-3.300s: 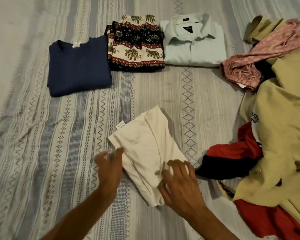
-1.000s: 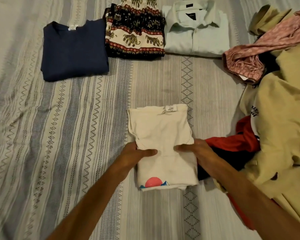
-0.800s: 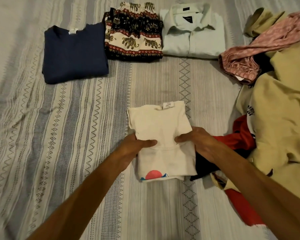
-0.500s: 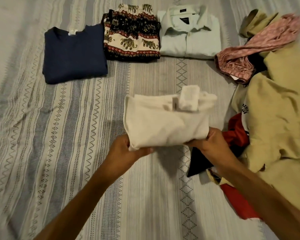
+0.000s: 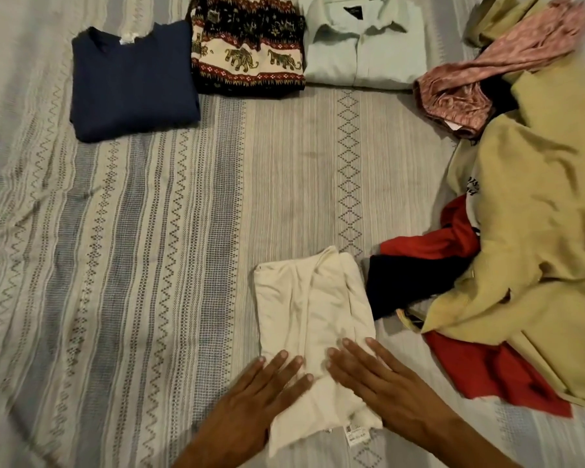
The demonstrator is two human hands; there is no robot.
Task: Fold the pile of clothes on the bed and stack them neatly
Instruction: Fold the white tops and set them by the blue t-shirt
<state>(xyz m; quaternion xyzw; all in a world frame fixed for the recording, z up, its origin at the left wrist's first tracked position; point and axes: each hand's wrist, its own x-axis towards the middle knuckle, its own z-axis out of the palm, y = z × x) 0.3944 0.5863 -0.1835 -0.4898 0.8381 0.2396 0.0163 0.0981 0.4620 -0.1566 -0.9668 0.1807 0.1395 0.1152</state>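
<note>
- A bedspread (image 5: 122, 265) is spread under everything.
- A folded T-shirt (image 5: 314, 319) is laid near the middle, at the near side.
- The left hand (image 5: 250, 400) is laid flat on the T-shirt's near left part; the right hand (image 5: 382, 383) is laid flat on its near right part.
- A label (image 5: 356, 432) is seen at the T-shirt's near edge, between the wrists.
- Three folded things are set in a row at the far side: a sweater (image 5: 132, 79) on the left, patterned trousers (image 5: 247, 49) in the middle, touching it, and a collared shirt (image 5: 365, 45) on the right.
- An unfolded pile (image 5: 534, 231) is heaped at the right, just beside the T-shirt.
</note>
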